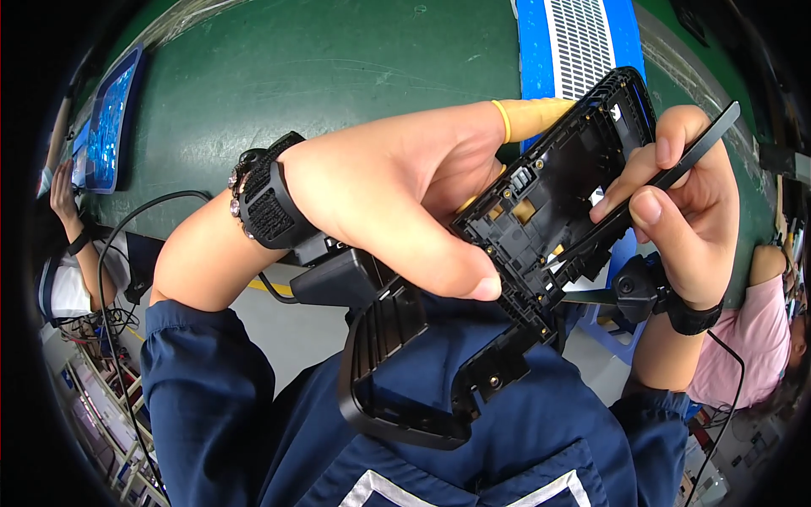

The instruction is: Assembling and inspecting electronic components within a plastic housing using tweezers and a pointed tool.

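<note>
My left hand point(389, 190) grips a black plastic housing point(553, 198), thumb on its near side and fingers behind it. The housing is tilted, its ribbed inside with screw posts and cutouts facing up; a frame-like, slatted part reaches down in front of my chest. A yellow finger cot point(534, 118) covers at least one left fingertip. In my right hand point(705, 211) are black tweezers point(711, 133), pinched between thumb and fingers. Their tip points down into the housing near a small whitish piece point(555, 253). Whether the tip grips anything is too small to tell.
A blue board with a white slotted sheet point(581, 42) lies on the green table point(338, 76) beyond the housing. At far left are a blue tray point(110, 127) and another person's hand point(62, 193). A person in pink point(739, 355) sits at right. Cables point(103, 279) hang from both wrists.
</note>
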{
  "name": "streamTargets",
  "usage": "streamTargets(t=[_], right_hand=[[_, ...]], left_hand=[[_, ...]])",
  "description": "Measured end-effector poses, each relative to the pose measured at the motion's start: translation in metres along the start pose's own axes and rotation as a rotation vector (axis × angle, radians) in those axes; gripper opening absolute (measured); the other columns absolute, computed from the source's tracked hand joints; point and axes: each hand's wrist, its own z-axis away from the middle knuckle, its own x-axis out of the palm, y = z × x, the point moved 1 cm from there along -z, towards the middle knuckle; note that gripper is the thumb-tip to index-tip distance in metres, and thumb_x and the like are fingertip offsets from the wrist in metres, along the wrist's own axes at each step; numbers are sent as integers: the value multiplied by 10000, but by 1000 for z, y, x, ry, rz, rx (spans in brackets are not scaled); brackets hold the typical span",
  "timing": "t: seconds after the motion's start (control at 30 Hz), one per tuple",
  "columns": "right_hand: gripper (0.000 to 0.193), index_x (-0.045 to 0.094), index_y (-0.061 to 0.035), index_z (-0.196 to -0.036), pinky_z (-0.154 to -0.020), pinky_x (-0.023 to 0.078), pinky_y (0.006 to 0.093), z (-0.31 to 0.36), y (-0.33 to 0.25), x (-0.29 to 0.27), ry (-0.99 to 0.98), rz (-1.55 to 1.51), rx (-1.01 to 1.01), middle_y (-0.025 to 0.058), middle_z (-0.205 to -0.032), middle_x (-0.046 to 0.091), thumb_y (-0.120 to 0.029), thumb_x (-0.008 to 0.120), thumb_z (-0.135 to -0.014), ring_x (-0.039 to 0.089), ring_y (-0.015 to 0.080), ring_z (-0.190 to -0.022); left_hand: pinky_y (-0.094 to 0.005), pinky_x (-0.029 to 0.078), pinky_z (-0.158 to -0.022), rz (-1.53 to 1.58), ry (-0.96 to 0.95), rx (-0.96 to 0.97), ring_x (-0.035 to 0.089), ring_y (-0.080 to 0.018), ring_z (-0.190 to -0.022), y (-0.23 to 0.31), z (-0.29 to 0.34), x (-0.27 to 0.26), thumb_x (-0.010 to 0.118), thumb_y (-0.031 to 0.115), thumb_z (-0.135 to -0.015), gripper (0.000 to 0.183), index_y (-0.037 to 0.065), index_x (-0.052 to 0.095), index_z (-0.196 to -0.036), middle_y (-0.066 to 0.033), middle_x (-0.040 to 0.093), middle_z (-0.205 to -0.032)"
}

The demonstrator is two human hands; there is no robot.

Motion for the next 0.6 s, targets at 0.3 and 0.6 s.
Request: streamTargets(t=[0.3, 0.6], right_hand=[[259, 325, -60, -904, -419, 309, 119, 1, 1, 2, -17, -1, 13, 133, -665, 576, -113, 529, -754, 379, 24, -431], [271, 325, -57, -905, -425, 311, 118, 4, 1, 0, -19, 31, 32, 133, -674, 576, -112, 541, -751, 390, 24, -443]], left_hand=[[-320, 434, -826, -44, -10, 7, 551, -232, -945, -2, -1, -1, 609, 14, -461, 999, -24, 83, -1309, -170, 473, -1113], [-321, 432, -827, -12, -10, 32, 552, -230, -944, -4, -4, 2, 608, 10, -454, 1000, -23, 91, -1309, -170, 472, -1117]])
